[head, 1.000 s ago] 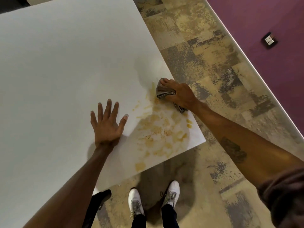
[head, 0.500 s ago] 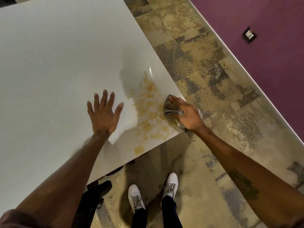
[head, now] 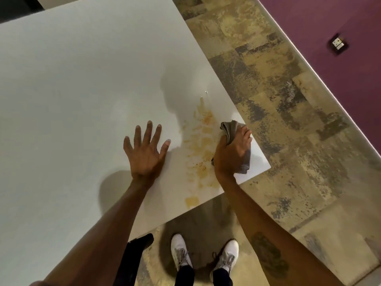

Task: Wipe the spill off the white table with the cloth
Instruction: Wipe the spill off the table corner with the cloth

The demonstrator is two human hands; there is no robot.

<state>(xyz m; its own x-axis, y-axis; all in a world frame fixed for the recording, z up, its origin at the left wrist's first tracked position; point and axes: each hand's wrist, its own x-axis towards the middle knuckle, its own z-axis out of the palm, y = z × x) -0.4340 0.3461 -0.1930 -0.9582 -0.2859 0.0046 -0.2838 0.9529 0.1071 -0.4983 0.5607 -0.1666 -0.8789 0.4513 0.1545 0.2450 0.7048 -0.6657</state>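
Gripping a bunched grey cloth (head: pixel 235 139), the right hand (head: pixel 231 155) presses it onto the white table (head: pixel 82 89) near the table's right corner, fingers curled tight around the fabric; part of the cloth sticks out above the knuckles & part hangs out under the hand toward the table edge. The cloth sits at the right side of the spill (head: pixel 201 149), touching its edge. The spill is a yellowish-orange smear w/ streaks & blotches, running from a thin trail farther up the table down to a separate patch by the near edge, btwn the two hands. The left hand (head: pixel 145 151) lies flat on the tabletop just left of the spill, palm down, fingers spread wide, holding nothing. Both forearms are bare. Below the table's near edge, two white sneakers (head: pixel 204 256) w/ dark trouser legs stand on mottled tan-grey carpet tiles (head: pixel 278 100). A purple wall (head: pixel 340 27) w/ a socket plate (head: pixel 338 44) runs along the upper right.
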